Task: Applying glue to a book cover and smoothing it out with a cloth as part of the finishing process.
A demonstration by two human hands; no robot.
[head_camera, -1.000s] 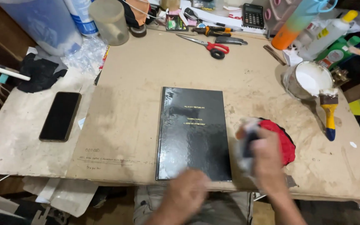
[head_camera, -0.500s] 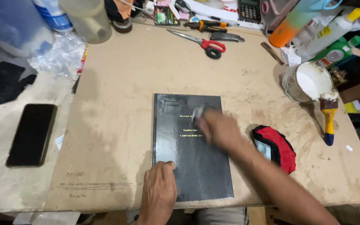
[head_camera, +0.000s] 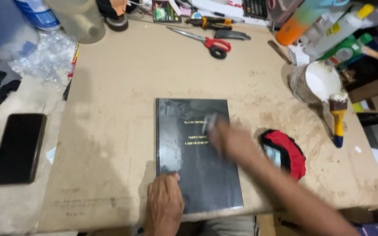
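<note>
Black hardcover book [head_camera: 195,153] lies flat near the front edge of the brown board tabletop [head_camera: 123,87], gold lettering up. Left hand [head_camera: 164,205] pressed flat, fingers together, on the book's lower left corner. Right hand [head_camera: 230,140] is on the cover's middle, blurred; it seems to pinch a small pale tool, grip unclear.

Risk: the book's bottom edge sits close to the front edge; a hard stroke could push it off. The red-and-black cloth [head_camera: 285,150] lies just right, the glue cup [head_camera: 316,81] and brush [head_camera: 338,116] toward the right edge. Open room left, up to the phone [head_camera: 18,146].
</note>
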